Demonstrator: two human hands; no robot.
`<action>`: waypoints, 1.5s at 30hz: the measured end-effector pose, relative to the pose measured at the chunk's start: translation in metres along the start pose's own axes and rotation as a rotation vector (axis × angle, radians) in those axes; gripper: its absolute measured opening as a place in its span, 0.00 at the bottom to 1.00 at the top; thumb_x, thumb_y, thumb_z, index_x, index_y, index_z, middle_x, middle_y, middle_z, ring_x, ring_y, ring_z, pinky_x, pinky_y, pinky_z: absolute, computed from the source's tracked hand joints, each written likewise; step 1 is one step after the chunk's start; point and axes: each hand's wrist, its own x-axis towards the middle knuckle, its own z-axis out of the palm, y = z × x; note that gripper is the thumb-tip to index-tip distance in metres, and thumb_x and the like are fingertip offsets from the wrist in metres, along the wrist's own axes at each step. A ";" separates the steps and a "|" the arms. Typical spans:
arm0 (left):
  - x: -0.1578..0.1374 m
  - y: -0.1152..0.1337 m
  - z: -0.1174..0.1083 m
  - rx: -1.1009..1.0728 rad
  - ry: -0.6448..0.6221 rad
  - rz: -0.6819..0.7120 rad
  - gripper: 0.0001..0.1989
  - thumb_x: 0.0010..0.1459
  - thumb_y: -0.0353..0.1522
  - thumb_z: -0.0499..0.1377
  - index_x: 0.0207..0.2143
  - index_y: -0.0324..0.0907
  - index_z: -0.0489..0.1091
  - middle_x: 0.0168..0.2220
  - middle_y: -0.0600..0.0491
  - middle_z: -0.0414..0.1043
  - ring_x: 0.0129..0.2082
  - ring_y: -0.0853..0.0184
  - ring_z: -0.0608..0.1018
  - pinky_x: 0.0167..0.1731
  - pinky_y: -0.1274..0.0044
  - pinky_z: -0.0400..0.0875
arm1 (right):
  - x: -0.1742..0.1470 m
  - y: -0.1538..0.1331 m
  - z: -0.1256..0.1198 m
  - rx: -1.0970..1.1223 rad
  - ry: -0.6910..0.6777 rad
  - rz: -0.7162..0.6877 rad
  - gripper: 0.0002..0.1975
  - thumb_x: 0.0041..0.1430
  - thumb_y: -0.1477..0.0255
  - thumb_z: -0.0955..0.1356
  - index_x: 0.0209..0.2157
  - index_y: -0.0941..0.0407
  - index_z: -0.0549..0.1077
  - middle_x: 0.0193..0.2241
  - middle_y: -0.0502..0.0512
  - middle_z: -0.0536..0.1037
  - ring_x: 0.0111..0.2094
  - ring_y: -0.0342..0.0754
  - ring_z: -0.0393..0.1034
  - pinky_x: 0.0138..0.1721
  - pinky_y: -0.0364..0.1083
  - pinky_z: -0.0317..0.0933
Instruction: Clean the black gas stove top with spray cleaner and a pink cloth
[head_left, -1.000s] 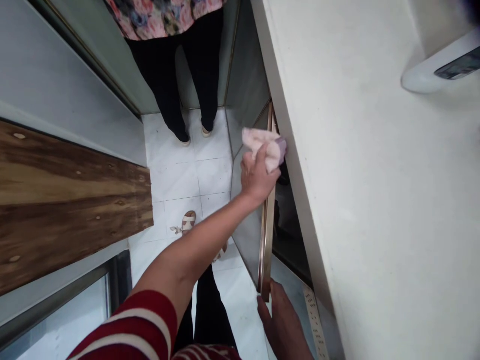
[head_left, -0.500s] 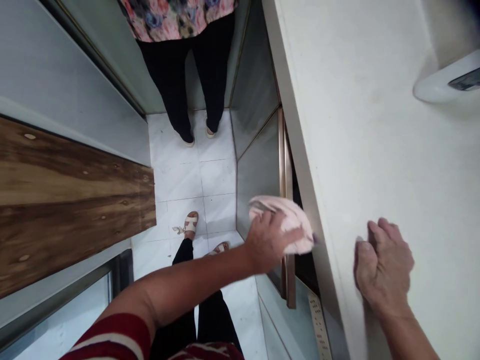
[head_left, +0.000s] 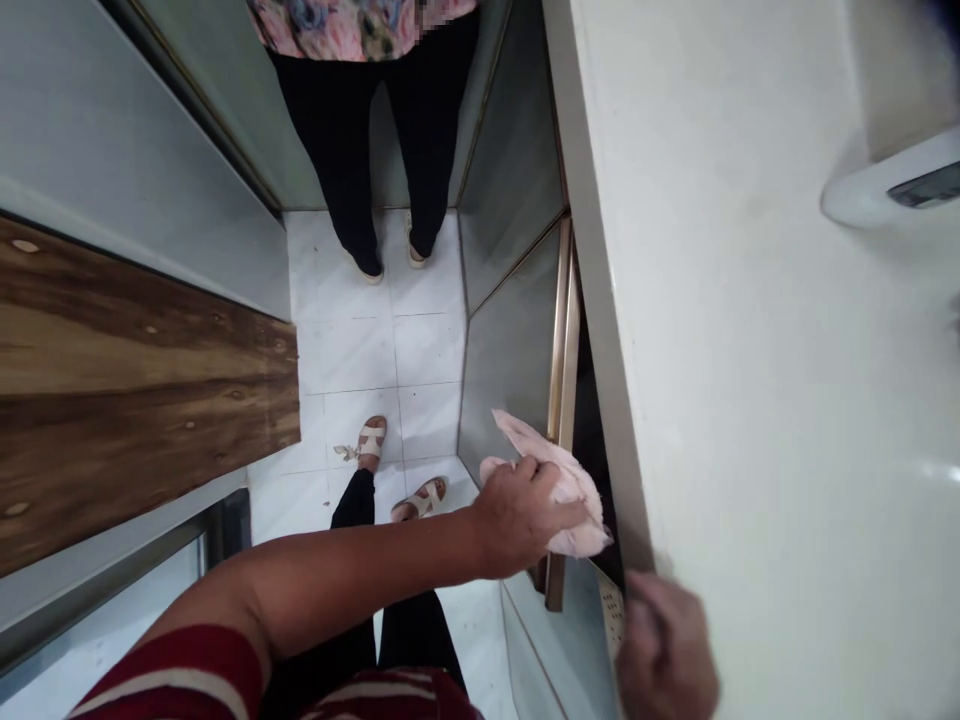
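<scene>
Gripping a bunched pink cloth (head_left: 579,482) in the left hand (head_left: 517,515), with fingers closed firmly around it, across the lower stretch of a coppery metal trim (head_left: 562,340). Apparently wiping that trim, judging by how squarely placed over it. Calling, for any further pass, for a steady press, a secure hold on the loose folds and knuckles kept clear of the worktop (head_left: 765,400) alongside. Seen running along the top of a grey cabinet front (head_left: 506,365), tilted out beneath the worktop and parted from it by a dark opening (head_left: 592,415). Holding the right hand (head_left: 670,650) at the worktop's near edge, blurred; impossible to tell open from closed, or touching from apart. Just beside it, partly hidden, a perforated pale strip (head_left: 611,607). Farther along the worktop, a white fixture (head_left: 862,190) with a dark panel. Standing on white floor tiles (head_left: 345,350) in pale sandals (head_left: 373,437), near another person (head_left: 375,72) in black trousers and a floral top; at left, a wooden board (head_left: 135,370).
</scene>
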 end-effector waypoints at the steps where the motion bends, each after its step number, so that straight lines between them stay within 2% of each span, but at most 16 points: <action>1: -0.002 -0.001 -0.002 0.003 -0.012 -0.006 0.20 0.63 0.32 0.52 0.56 0.56 0.65 0.44 0.47 0.65 0.42 0.56 0.68 0.34 0.68 0.64 | -0.019 -0.009 0.011 0.025 -0.028 0.058 0.23 0.66 0.54 0.62 0.51 0.58 0.69 0.45 0.65 0.75 0.46 0.56 0.71 0.46 0.57 0.68; 4: -0.005 -0.003 -0.006 0.022 -0.021 -0.010 0.19 0.64 0.32 0.51 0.56 0.57 0.65 0.44 0.47 0.65 0.43 0.55 0.68 0.35 0.68 0.64 | -0.051 -0.034 0.045 0.133 -0.230 0.343 0.26 0.65 0.52 0.61 0.54 0.58 0.64 0.46 0.66 0.75 0.43 0.56 0.71 0.40 0.52 0.67; 7: -0.008 -0.001 -0.005 0.062 -0.023 0.018 0.18 0.65 0.34 0.51 0.56 0.55 0.65 0.44 0.46 0.66 0.42 0.56 0.68 0.35 0.67 0.64 | -0.046 -0.051 0.074 0.222 -0.336 0.517 0.23 0.66 0.51 0.57 0.46 0.56 0.66 0.36 0.60 0.76 0.34 0.53 0.69 0.36 0.50 0.65; 11: -0.017 0.003 0.006 0.063 -0.028 0.158 0.20 0.63 0.43 0.56 0.56 0.51 0.66 0.46 0.45 0.66 0.42 0.56 0.68 0.37 0.65 0.66 | -0.028 -0.058 0.090 0.239 -0.262 0.473 0.22 0.68 0.54 0.52 0.39 0.54 0.67 0.34 0.62 0.75 0.36 0.54 0.69 0.40 0.52 0.64; 13: -0.016 0.001 0.013 0.064 -0.013 0.170 0.18 0.63 0.42 0.56 0.54 0.50 0.67 0.45 0.45 0.67 0.41 0.56 0.68 0.36 0.66 0.67 | -0.028 -0.058 0.090 0.224 -0.288 0.445 0.21 0.68 0.56 0.52 0.38 0.54 0.67 0.33 0.61 0.75 0.35 0.53 0.69 0.39 0.52 0.65; 17: 0.018 -0.017 0.002 0.035 0.090 0.035 0.16 0.64 0.39 0.56 0.53 0.49 0.70 0.46 0.45 0.68 0.44 0.56 0.70 0.38 0.66 0.69 | -0.036 -0.057 0.081 0.135 -0.313 0.442 0.17 0.67 0.59 0.54 0.42 0.54 0.68 0.34 0.60 0.76 0.31 0.52 0.70 0.34 0.50 0.64; 20: 0.063 -0.043 -0.031 -0.016 0.171 -0.126 0.23 0.60 0.42 0.62 0.56 0.49 0.69 0.53 0.43 0.64 0.49 0.52 0.69 0.37 0.68 0.71 | -0.034 -0.058 0.072 0.121 -0.365 0.415 0.17 0.66 0.58 0.57 0.44 0.53 0.68 0.34 0.57 0.76 0.31 0.51 0.70 0.32 0.48 0.64; 24: 0.108 -0.079 -0.065 0.060 0.269 -0.318 0.22 0.57 0.39 0.65 0.54 0.51 0.71 0.54 0.46 0.61 0.52 0.53 0.68 0.43 0.67 0.70 | -0.028 -0.059 0.066 0.067 -0.411 0.396 0.17 0.66 0.56 0.58 0.43 0.52 0.69 0.32 0.56 0.77 0.29 0.50 0.69 0.29 0.47 0.62; 26: 0.116 -0.089 -0.064 0.054 0.313 -0.327 0.22 0.56 0.38 0.65 0.54 0.53 0.71 0.54 0.47 0.61 0.54 0.54 0.67 0.46 0.68 0.69 | -0.030 -0.056 0.064 0.020 -0.428 0.408 0.18 0.66 0.55 0.58 0.41 0.52 0.69 0.31 0.57 0.77 0.26 0.50 0.69 0.27 0.47 0.60; 29: 0.115 -0.091 -0.044 -0.108 0.430 -0.396 0.23 0.55 0.36 0.64 0.54 0.54 0.71 0.54 0.50 0.61 0.55 0.57 0.67 0.48 0.71 0.69 | -0.044 -0.043 0.054 -0.001 -0.447 0.398 0.18 0.66 0.56 0.58 0.40 0.53 0.70 0.33 0.59 0.79 0.31 0.52 0.74 0.30 0.48 0.63; 33: 0.112 -0.069 -0.006 -0.528 0.648 -0.615 0.26 0.55 0.32 0.61 0.57 0.51 0.67 0.52 0.51 0.61 0.53 0.63 0.70 0.53 0.73 0.69 | -0.057 -0.016 0.000 0.103 -0.370 0.258 0.19 0.66 0.57 0.57 0.45 0.50 0.74 0.43 0.58 0.81 0.43 0.55 0.77 0.42 0.52 0.70; 36: 0.097 -0.035 0.020 -0.946 0.695 -0.821 0.26 0.58 0.31 0.57 0.60 0.49 0.62 0.55 0.49 0.63 0.56 0.63 0.70 0.57 0.70 0.66 | -0.035 0.010 -0.053 0.030 -0.069 0.156 0.19 0.66 0.56 0.60 0.48 0.50 0.74 0.49 0.61 0.78 0.50 0.58 0.74 0.51 0.58 0.69; 38: 0.072 -0.002 0.040 -1.259 0.606 -0.947 0.24 0.62 0.33 0.54 0.60 0.48 0.59 0.55 0.49 0.66 0.55 0.64 0.72 0.56 0.69 0.68 | -0.006 0.030 -0.073 -0.098 0.119 0.128 0.25 0.66 0.55 0.59 0.54 0.54 0.72 0.53 0.68 0.75 0.56 0.63 0.69 0.55 0.63 0.64; 41: 0.021 0.056 0.083 -1.457 0.456 -0.976 0.23 0.62 0.34 0.53 0.59 0.45 0.59 0.47 0.47 0.74 0.45 0.62 0.78 0.46 0.67 0.75 | 0.039 0.060 -0.069 -0.263 0.149 0.105 0.34 0.67 0.54 0.55 0.59 0.66 0.69 0.56 0.78 0.70 0.64 0.69 0.58 0.61 0.69 0.56; 43: -0.007 0.090 0.113 -1.784 0.272 -0.929 0.27 0.60 0.36 0.56 0.61 0.47 0.57 0.46 0.49 0.75 0.43 0.62 0.80 0.46 0.68 0.75 | 0.055 0.074 -0.053 -0.314 0.096 0.105 0.36 0.67 0.54 0.55 0.60 0.71 0.67 0.58 0.81 0.68 0.66 0.70 0.56 0.61 0.69 0.55; 45: -0.017 0.111 0.130 -1.926 0.242 -0.890 0.27 0.58 0.38 0.58 0.60 0.48 0.59 0.44 0.51 0.77 0.44 0.61 0.80 0.50 0.66 0.74 | 0.059 0.082 -0.041 -0.321 0.102 0.123 0.36 0.66 0.56 0.55 0.60 0.72 0.67 0.59 0.81 0.67 0.65 0.71 0.56 0.61 0.68 0.56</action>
